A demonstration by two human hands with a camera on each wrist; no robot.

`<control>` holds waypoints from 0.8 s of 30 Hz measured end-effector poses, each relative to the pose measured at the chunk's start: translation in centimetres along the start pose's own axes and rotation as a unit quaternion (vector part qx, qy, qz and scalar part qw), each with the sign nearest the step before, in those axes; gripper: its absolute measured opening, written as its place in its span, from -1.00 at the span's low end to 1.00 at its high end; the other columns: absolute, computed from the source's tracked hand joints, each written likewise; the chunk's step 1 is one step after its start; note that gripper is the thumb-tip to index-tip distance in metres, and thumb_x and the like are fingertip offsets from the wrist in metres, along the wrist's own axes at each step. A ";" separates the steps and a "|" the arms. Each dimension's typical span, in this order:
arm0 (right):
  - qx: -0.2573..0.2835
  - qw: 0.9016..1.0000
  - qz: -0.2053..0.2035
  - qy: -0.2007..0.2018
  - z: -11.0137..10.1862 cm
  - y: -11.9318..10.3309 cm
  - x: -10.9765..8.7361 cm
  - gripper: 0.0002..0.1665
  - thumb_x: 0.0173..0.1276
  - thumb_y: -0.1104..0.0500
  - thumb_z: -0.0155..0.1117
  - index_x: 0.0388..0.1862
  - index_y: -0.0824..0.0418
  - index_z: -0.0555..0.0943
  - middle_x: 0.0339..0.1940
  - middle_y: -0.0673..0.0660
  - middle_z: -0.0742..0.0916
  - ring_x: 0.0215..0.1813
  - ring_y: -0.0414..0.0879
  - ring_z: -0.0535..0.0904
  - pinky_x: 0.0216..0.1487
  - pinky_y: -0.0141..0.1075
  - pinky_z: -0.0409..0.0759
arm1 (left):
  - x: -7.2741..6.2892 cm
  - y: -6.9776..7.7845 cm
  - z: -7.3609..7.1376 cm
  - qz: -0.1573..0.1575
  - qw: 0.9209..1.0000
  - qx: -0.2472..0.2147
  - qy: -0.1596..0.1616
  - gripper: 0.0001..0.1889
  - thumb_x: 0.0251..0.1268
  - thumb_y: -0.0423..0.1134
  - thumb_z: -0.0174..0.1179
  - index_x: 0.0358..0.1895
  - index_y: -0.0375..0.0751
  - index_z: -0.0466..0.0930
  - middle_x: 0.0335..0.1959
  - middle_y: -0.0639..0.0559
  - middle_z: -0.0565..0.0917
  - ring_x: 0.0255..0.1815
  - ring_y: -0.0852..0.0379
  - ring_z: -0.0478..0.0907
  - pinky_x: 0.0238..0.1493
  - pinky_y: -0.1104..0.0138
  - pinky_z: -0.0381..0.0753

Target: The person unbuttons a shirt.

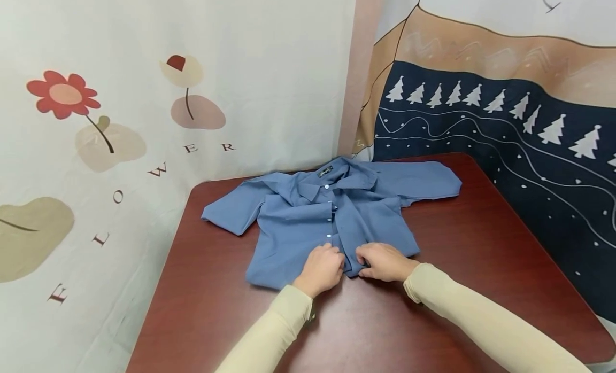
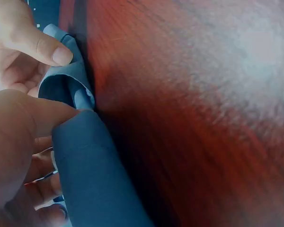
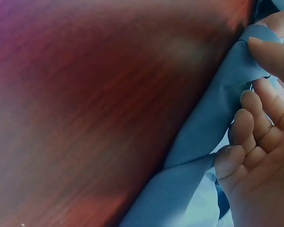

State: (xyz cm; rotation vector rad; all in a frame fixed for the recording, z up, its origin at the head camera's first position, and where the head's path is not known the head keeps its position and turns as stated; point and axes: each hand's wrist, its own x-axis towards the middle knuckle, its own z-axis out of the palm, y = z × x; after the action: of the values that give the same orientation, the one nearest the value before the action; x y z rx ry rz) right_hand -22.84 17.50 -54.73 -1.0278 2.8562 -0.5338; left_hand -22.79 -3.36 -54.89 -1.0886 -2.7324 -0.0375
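A blue button-up shirt (image 1: 293,239) lies front up on the table, collar at the far side and sleeves spread left and right. Its near edge is folded or rolled over. My left hand (image 1: 323,267) pinches that near edge just left of the button strip, the thumb in front of the cloth in the left wrist view. A short way to the right, my right hand (image 1: 382,262) grips the same edge between thumb and curled fingers. Between the two hands the cloth (image 2: 68,78) bends into an open loop. In the right wrist view the rolled edge (image 3: 208,113) runs along the fingers.
The dark red wooden table (image 1: 216,330) has rounded corners and reaches toward me. Behind it on the left hangs a pale curtain (image 1: 279,68) with flower prints. A navy cloth with white trees (image 1: 481,127) hangs along the right side.
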 end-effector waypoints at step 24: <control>-0.009 1.000 0.015 -0.008 1.6 -2.0 1.1 -0.54 0.01 0.10 0.50 -0.41 0.00 0.31 -0.64 -0.13 0.39 -0.61 -0.18 0.33 -0.59 -0.28 0.30 | -1.0 -2.1 -1.0 -0.049 0.912 -0.398 -0.086 -0.94 0.15 -0.33 0.28 -0.41 -0.07 0.62 -0.53 0.26 0.57 -0.48 0.33 0.50 -0.35 0.45 0.51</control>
State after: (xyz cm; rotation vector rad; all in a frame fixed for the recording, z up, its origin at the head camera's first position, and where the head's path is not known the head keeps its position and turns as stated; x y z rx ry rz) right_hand -22.18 14.88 -55.52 -0.9870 2.8625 -0.4953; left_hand -23.36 -5.65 -53.98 -1.1424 -2.9779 -1.2136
